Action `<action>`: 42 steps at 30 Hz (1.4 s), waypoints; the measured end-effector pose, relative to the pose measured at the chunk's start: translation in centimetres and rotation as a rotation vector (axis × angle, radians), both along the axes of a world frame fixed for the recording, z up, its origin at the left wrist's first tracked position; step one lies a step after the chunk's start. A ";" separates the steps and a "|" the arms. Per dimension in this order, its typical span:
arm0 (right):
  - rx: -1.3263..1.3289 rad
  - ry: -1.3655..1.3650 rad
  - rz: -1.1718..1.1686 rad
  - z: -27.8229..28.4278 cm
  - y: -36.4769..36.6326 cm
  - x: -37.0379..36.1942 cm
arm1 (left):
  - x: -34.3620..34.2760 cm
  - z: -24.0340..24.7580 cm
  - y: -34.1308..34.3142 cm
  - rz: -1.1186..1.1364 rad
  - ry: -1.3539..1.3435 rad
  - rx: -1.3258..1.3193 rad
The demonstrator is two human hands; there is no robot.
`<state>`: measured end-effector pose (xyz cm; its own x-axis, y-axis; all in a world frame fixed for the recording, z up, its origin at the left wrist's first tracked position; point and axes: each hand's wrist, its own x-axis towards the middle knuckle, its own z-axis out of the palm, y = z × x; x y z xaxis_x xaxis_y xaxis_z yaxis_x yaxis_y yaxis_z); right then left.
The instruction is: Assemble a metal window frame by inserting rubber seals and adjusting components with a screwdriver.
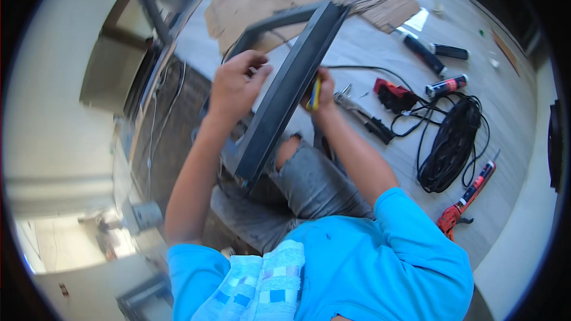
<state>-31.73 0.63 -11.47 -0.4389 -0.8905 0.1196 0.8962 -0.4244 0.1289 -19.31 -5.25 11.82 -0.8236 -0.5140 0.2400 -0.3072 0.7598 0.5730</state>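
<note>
A dark grey window frame (286,86) stands tilted in front of me, over my bent legs, with its long near bar running from lower left to upper right. My left hand (237,86) is raised on the left side of that bar, its fingers curled together; whatever they may pinch is too small to make out. On the bar's other side, my right hand (324,92) closes around a slim yellow object (315,94), perhaps a tool handle. The bar partly hides those fingers, and I cannot tell whether they also touch the frame.
Flattened cardboard (253,15) lies beyond the frame. To the right are dark sealant cartridges (423,54), a red-and-black cloth-like item (395,95), a coiled black cable (450,142), a black-handled tool (364,116) and a red caulking gun (450,220). A wall rises at the far right.
</note>
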 end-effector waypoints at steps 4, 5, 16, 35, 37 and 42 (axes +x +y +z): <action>-0.022 0.004 0.050 -0.4 -1.7 -2.8 | 11.4 -0.3 1.0 0.106 -0.039 0.171; -0.004 -0.001 0.069 -0.5 -1.9 -3.2 | 13.5 -0.7 2.1 0.102 -0.092 0.192; -0.033 0.130 0.119 -2.3 -2.0 -4.1 | 19.8 -8.3 8.1 0.111 -0.094 -0.180; 0.149 0.133 0.074 -1.7 -1.2 -3.9 | 17.1 -6.9 7.8 0.092 -0.299 -0.387; 0.025 0.149 0.148 -2.2 -1.0 -5.0 | 17.9 -6.7 8.0 0.171 -0.058 -0.348; 0.204 0.098 0.330 -2.1 -0.9 -6.7 | 22.4 -10.2 8.3 0.259 -0.006 -0.059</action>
<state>-38.40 -0.24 -13.53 -0.1208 -0.9915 -0.0477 0.9926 -0.1200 -0.0211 3.11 3.00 1.59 -0.6682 -0.6928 0.2710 -0.4989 0.6875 0.5277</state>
